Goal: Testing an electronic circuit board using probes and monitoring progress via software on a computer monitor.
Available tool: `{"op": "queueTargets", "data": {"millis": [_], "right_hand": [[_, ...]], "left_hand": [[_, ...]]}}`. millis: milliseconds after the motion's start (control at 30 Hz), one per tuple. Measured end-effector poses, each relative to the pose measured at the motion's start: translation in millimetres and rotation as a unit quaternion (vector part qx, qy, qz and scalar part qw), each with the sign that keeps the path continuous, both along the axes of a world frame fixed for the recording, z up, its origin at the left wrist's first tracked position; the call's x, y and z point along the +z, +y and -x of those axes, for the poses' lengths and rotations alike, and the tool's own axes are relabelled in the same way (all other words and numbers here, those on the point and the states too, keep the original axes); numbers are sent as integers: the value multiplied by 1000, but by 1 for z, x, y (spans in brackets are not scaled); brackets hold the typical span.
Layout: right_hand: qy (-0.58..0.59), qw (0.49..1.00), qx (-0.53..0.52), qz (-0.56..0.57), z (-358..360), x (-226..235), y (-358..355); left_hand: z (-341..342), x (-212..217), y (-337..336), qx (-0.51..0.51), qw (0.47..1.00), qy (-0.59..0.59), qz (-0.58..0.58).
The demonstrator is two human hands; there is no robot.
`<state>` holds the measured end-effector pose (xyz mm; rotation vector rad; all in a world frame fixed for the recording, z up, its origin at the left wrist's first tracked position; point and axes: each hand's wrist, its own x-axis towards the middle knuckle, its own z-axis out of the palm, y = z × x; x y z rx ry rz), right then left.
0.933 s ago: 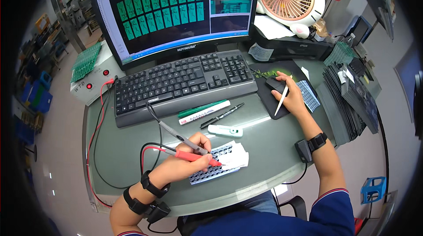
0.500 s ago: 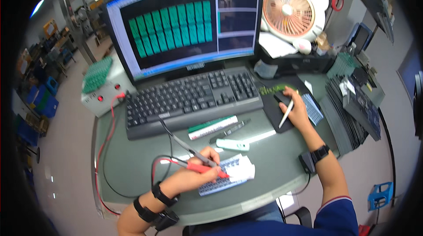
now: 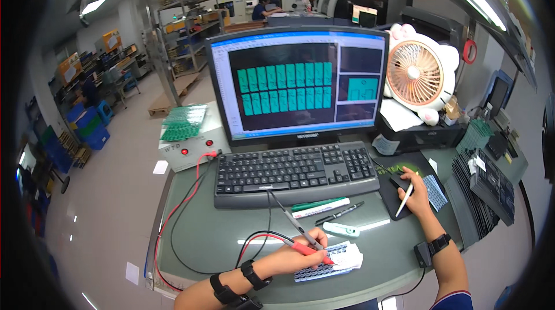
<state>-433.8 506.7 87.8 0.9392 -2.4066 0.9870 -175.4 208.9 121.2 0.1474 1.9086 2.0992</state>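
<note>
- On grey desk (image 3: 231, 240), front: left hand (image 3: 298, 257), fingers pinching red and black probe pens (image 3: 306, 240) over small white circuit strip (image 3: 332, 261).
- Right hand (image 3: 413, 191): fingers curled round black mouse (image 3: 400, 185) w/ white stick (image 3: 404, 199).

A wide black-framed monitor (image 3: 298, 81) stands in the upper centre of the frame, its screen dark with two rows of teal rectangles inside a pale blue window border (smaller dark panes sit along its right side). Far back at the top centre, a small lit screen (image 3: 364, 14) glows on a dark machine. At lower centre, a white label sheet (image 3: 332, 261) lies on the counter.
</note>
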Motion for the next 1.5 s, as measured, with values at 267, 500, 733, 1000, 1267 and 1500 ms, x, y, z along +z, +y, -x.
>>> {"op": "queueTargets", "data": {"millis": [267,500,733,1000,1267,1500], "right_hand": [[-20,1000,18,6,-6,2,-2],[-20,1000,12,5,-3,0,0],[-18,1000,8,3,-4,3,-2],[-10,1000,12,-5,-4,1,0],[-13,1000,13,1,-7,4,-3],[-22,1000,15,2,-3,0,-2]], "left_hand": [[-1,-5,0,-18,1000,-1,1],[0,-7,-1,-26,999,17,10],[-1,-5,0,-24,999,25,9],[-1,-5,2,-22,1000,20,3],[-1,-6,1,-22,1000,18,-6],[-1,-3,-1,-31,999,12,3]]}}
